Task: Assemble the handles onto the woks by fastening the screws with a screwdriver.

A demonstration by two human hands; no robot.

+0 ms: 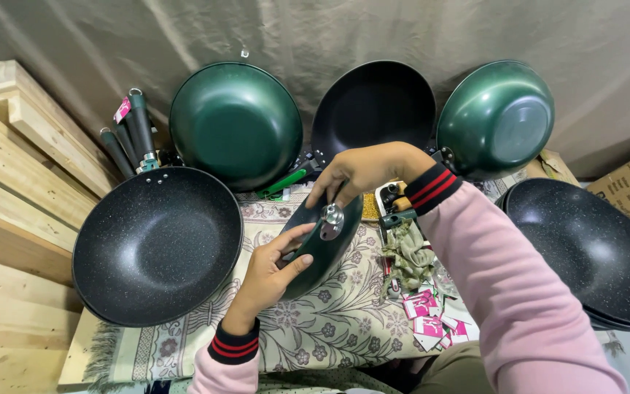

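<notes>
Lid (313, 252), dark green, is held tilted over the patterned cloth (329, 321). Left hand (275, 273) grips its lower rim; right hand (362, 171) pinches the metal knob (331, 217) at its centre. The knob-fitting step seems in hand; next it needs steady turning while the lid is kept firm.

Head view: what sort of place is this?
Probably a small cookware assembly or packing spot. Several woks lean on a cloth backdrop, like the green wok; loose handles and pink tags lie about, and the left hand and right hand hold a dark green pan.
</notes>
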